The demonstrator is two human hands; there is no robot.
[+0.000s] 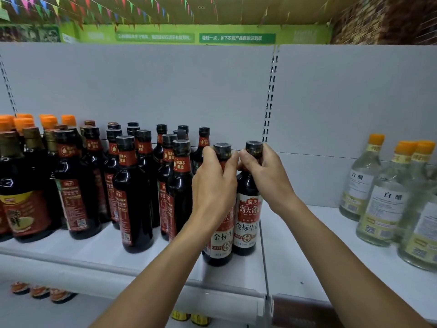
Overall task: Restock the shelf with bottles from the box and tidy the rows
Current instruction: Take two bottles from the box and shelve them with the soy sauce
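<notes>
— Full glass, those two?
— Likely: heavy, stiff, slick, breakable. The left grip (214,183) wraps the neck of the left soy sauce bottle (218,247), and the right grip (264,176) wraps the neck of the right soy sauce bottle (247,221), just under the caps.
— Sensible hold. Where are they?
— On the shelf (283,245), side by side, right of the rows of dark bottles (132,185). Upright, caps up, labels toward us.

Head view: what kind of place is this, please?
Most likely a grocery shop aisle. A white shelf carries rows of dark sauce bottles and clear bottles with orange caps, all with printed labels, and a green sign runs above.
</notes>
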